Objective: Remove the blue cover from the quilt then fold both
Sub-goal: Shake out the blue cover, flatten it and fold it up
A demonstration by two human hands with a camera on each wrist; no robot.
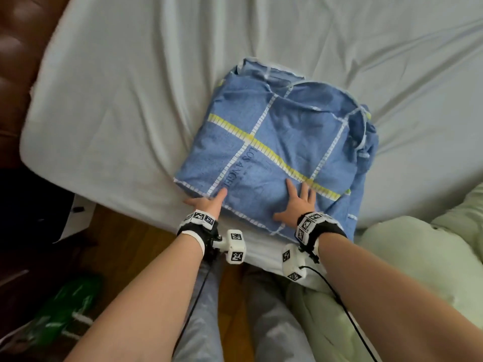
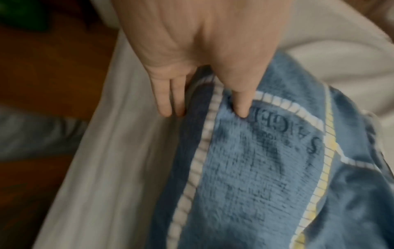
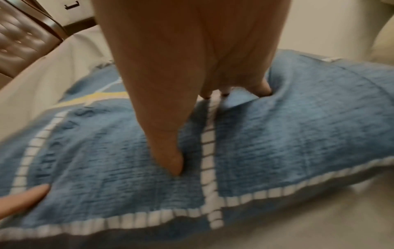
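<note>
The blue cover (image 1: 282,142) with white and yellow grid lines lies folded into a thick square on the bed. My left hand (image 1: 206,202) is at its near left edge. In the left wrist view one finger of the left hand (image 2: 192,55) presses on the cover (image 2: 255,168), and two straight fingers lie on the sheet beside the edge. My right hand (image 1: 296,202) rests flat, fingers spread, on the cover's near part. In the right wrist view the right hand (image 3: 192,67) presses into the cover (image 3: 106,168). The pale green quilt (image 1: 431,257) lies bunched at the bed's near right.
A light grey bed sheet (image 1: 130,100) covers the mattress, wrinkled all around the cover. A brown padded headboard (image 1: 15,61) stands at far left. Wooden floor (image 1: 125,244) shows below the bed's edge, with a green item (image 1: 70,304) on it.
</note>
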